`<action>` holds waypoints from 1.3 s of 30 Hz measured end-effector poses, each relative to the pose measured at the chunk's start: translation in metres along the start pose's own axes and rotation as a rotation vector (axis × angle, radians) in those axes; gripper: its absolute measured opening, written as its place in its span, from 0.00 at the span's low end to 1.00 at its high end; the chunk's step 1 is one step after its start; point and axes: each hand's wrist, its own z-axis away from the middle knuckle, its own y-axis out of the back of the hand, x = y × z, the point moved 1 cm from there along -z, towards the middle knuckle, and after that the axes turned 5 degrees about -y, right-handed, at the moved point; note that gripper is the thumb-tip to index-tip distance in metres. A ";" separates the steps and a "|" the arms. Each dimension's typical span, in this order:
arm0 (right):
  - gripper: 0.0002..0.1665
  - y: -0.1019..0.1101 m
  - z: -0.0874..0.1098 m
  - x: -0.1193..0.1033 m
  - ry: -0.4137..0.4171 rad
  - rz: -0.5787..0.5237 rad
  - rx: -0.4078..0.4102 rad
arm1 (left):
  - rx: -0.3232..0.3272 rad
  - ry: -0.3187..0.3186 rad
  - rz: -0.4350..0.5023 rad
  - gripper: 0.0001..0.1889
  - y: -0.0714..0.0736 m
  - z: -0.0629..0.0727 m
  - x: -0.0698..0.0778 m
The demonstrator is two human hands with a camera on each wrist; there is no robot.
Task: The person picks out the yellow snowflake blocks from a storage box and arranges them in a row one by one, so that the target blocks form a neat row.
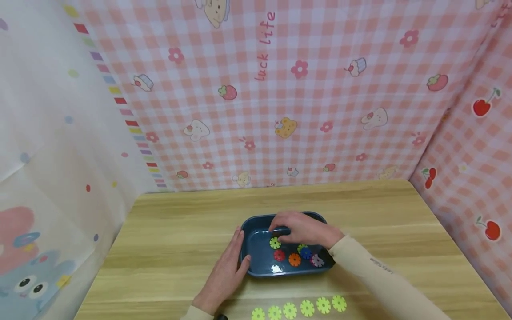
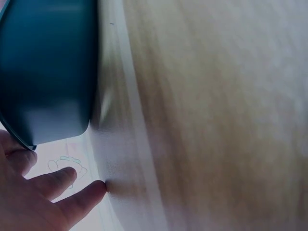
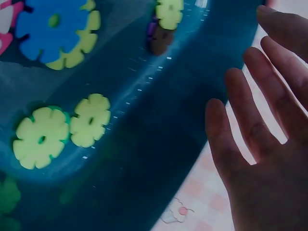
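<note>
One yellow-green disc lies in the dark blue tray, just to the near left of my right hand, whose loosely parted fingers I see holding nothing, while my left hand, straight-fingered against the tray's left side, sits farther off.

Left sleeve, cream, partly visible; right sleeve, cream, long, small dark lettering near the right cuff.

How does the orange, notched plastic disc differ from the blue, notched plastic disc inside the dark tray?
The blue disc lies over a yellow-green disc; the orange disc shows none beneath. In the head view, the orange disc is left of the blue disc. Both have notched rims.
</note>
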 end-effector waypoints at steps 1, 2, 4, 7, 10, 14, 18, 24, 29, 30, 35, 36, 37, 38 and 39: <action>0.17 -0.003 -0.001 0.002 -0.006 0.000 -0.013 | -0.002 0.002 0.002 0.36 -0.001 0.001 0.000; 0.18 -0.005 -0.001 0.003 -0.015 -0.004 -0.026 | -0.005 0.006 0.004 0.36 -0.001 0.001 0.000; 0.18 -0.010 -0.003 0.005 -0.028 -0.011 -0.046 | -0.010 0.009 0.005 0.36 -0.002 0.002 -0.001; 0.19 -0.015 -0.003 0.008 -0.047 -0.023 -0.068 | -0.014 0.007 0.007 0.36 -0.004 0.003 -0.002; 0.19 -0.020 -0.004 0.011 -0.047 -0.023 -0.076 | -0.017 0.005 0.009 0.36 -0.005 0.004 -0.002; 0.19 -0.026 -0.005 0.014 -0.036 -0.010 -0.079 | -0.024 0.013 0.015 0.36 -0.006 0.005 -0.002; 0.20 -0.031 -0.007 0.018 -0.029 0.005 -0.084 | -0.032 0.019 0.021 0.36 -0.006 0.005 -0.002; 0.20 -0.037 -0.011 0.022 -0.031 0.018 -0.097 | -0.029 0.020 0.019 0.36 -0.006 0.004 -0.003; 0.20 -0.038 -0.013 0.024 -0.037 0.033 -0.104 | -0.021 0.019 0.012 0.36 -0.005 0.003 -0.003; 0.20 -0.038 -0.013 0.024 -0.038 0.039 -0.105 | -0.019 0.018 0.010 0.36 -0.005 0.002 -0.003; 0.19 -0.036 -0.014 0.022 -0.035 0.064 -0.103 | -0.013 0.015 0.006 0.36 -0.004 0.001 -0.004; 0.19 -0.036 -0.015 0.021 -0.031 0.069 -0.102 | -0.010 0.010 0.006 0.36 -0.004 0.001 -0.004; 0.19 -0.036 -0.015 0.021 -0.027 0.073 -0.101 | -0.007 0.008 0.006 0.36 -0.004 0.001 -0.004; 0.19 -0.035 -0.015 0.021 -0.024 0.080 -0.099 | -0.006 0.008 0.005 0.36 -0.003 0.000 -0.004; 0.18 -0.035 -0.015 0.021 -0.020 0.083 -0.096 | -0.004 0.006 0.005 0.36 -0.003 0.000 -0.003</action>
